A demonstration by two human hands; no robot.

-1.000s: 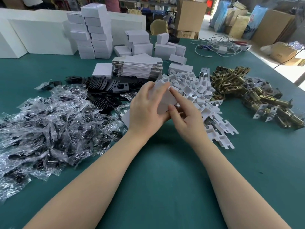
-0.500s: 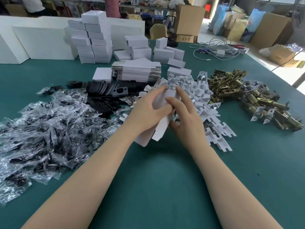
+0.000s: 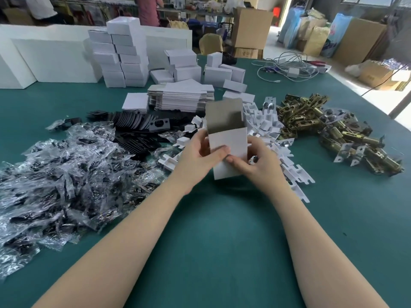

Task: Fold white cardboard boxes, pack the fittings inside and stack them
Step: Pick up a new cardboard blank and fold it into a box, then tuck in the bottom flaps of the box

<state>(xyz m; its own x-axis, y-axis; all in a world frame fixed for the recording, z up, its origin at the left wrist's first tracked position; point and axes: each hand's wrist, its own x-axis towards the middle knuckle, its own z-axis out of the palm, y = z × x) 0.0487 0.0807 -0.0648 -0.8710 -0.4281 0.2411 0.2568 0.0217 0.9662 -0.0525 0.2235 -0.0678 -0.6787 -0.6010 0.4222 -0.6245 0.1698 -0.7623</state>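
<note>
Two hands are gripping one white box (image 3: pixel 229 147), head view only. I am holding it upright above the green table (image 3: pixel 222 241), open end up, grey inner flap (image 3: pixel 223 116) standing tall at the back. My left hand (image 3: pixel 195 161) is curling round the box's left side, thumb pressing on the front face. My right hand (image 3: pixel 260 161) is wrapping round the right side, thumb lying across the lower front, just under the left thumb. Both grips are clamped on the box, fingers hidden behind it.

Just behind the box a pile of white plastic inserts (image 3: pixel 266 125) is spreading to my right. Further right, a heap of brass latches (image 3: pixel 333 130) is lying on the table. On my left a big pile of clear plastic bags (image 3: pixel 62 174) holding dark parts is sitting, with black plates (image 3: pixel 138 123) fanned out behind it. A stack of flat unfolded boxes (image 3: pixel 180 96) is sitting behind the plates. At the far left back, folded boxes (image 3: pixel 124 56) are standing stacked in two columns, looser ones (image 3: pixel 222 72) beside them. Grey cables (image 3: pixel 287 67) are lying at the far right edge.
</note>
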